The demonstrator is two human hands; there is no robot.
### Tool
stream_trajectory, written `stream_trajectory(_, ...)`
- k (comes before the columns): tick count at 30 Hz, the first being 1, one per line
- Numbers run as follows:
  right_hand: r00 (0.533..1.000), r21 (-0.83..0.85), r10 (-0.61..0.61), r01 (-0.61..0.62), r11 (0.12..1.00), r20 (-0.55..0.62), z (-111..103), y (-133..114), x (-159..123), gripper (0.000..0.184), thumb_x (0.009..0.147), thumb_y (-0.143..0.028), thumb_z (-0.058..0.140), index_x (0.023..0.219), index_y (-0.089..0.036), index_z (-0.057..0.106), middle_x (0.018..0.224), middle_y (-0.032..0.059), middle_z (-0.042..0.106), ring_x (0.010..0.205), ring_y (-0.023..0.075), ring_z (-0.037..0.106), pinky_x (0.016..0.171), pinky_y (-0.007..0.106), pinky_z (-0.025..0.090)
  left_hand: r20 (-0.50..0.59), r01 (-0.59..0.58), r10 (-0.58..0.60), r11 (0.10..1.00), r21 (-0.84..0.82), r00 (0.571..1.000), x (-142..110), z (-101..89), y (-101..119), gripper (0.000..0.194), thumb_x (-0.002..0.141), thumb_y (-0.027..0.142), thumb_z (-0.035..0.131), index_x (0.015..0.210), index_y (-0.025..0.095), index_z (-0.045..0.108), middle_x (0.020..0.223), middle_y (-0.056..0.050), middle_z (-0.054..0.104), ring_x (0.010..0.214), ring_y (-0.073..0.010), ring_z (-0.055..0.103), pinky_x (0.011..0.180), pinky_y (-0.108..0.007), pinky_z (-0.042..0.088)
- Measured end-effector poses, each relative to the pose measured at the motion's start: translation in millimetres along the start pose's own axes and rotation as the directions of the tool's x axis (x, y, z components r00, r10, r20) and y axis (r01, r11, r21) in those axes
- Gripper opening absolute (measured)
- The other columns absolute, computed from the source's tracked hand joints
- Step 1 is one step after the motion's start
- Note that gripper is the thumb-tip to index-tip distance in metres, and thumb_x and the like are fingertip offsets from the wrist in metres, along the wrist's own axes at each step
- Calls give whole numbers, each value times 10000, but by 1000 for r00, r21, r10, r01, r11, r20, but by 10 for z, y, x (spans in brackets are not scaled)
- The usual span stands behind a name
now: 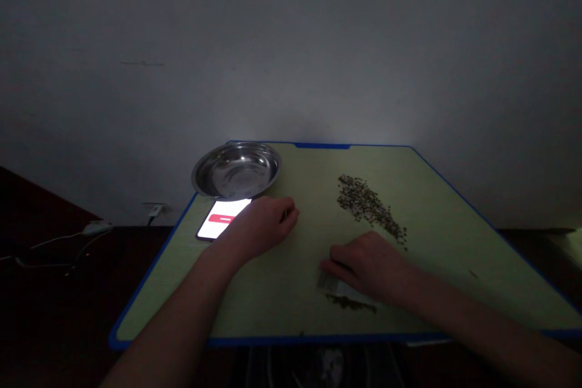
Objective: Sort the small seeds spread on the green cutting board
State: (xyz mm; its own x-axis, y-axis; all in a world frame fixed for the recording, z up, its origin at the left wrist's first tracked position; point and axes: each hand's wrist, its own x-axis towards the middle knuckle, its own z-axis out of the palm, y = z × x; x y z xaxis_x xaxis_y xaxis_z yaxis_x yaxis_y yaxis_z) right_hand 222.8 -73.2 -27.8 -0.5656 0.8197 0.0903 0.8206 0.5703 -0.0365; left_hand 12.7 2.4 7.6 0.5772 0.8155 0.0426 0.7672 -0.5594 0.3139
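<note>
My left hand point(270, 222) is over the table, right of the phone, with its fingers curled together. Whether anything is between them is too dark to see. Nearer the front edge, my right hand point(366, 264) is closed on a pale, see-through flat piece point(339, 287) that lies low against the tabletop. Along that piece's near side runs a small strip of dark grains point(351, 303). Beyond my right hand, a larger scatter of dark, seed-like grains point(364, 200) stretches diagonally over the table.
A shiny metal bowl point(213, 180) stands at the table's back left corner. In front of it lies a phone point(213, 229) with its screen lit. The pale green table point(436, 218) has a blue rim and faces a grey wall point(291, 48). White cables point(95, 228) lie at the left.
</note>
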Motion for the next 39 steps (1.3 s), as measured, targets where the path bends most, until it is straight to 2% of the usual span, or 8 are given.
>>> stream_trajectory(14, 997, 97, -69, 65, 993, 37, 2, -186, -45, 343, 917, -365, 487, 664, -196, 644, 557, 17, 693, 489, 137, 625, 480, 296, 214, -9, -20, 20, 1000, -1, 1000, -6, 3, -4, 329, 910, 333, 378, 661, 171, 519, 552, 18, 501, 493, -100, 424, 501, -268, 201)
stream_trajectory(21, 987, 133, -102, 85, 987, 126, -91, -263, -13, 312, 892, -337, 538, 647, -183, 656, 564, 25, 704, 491, 140, 635, 468, 285, 224, -7, -13, 13, 1000, 5, 1000, 11, 26, -22, 312, 896, 332, 401, 659, 170, 523, 551, 15, 509, 485, -96, 419, 499, -262, 192)
stream_trajectory(30, 989, 151, -144, 136, 979, 44, -91, -291, -58, 333, 897, -378, 528, 646, -187, 635, 538, 9, 683, 460, 131, 616, 466, 296, 208, -13, -16, 16, 1000, 10, 1000, 8, 19, -12, 324, 900, 340, 400, 646, 172, 512, 538, 21, 495, 480, -93, 403, 496, -265, 190)
stream_trajectory(32, 995, 138, -99, 96, 986, 16, -128, -241, -77, 355, 916, -373, 488, 645, -191, 624, 531, 7, 670, 467, 137, 619, 471, 293, 226, -9, -14, 14, 1000, 6, 1000, 11, 15, -5, 323, 899, 337, 404, 643, 172, 513, 534, 22, 494, 478, -93, 404, 496, -264, 192)
stream_trajectory(35, 997, 128, 66, -62, 990, -32, -171, -90, -179, 406, 950, -377, 404, 648, -195, 605, 530, 10, 646, 478, 150, 619, 480, 280, 273, -2, -9, 9, 1000, 10, 1000, 12, 11, -1, 324, 899, 338, 403, 653, 172, 532, 536, 20, 498, 478, -96, 409, 499, -267, 201)
stream_trajectory(39, 959, 103, 279, -273, 957, -48, -98, 118, -456, 450, 967, -412, 331, 655, -204, 579, 524, 14, 620, 489, 170, 625, 496, 278, 327, 0, -15, 15, 1000, 21, 1000, 10, 9, 0, 323, 901, 340, 398, 674, 172, 553, 540, 16, 507, 479, -101, 414, 507, -267, 213)
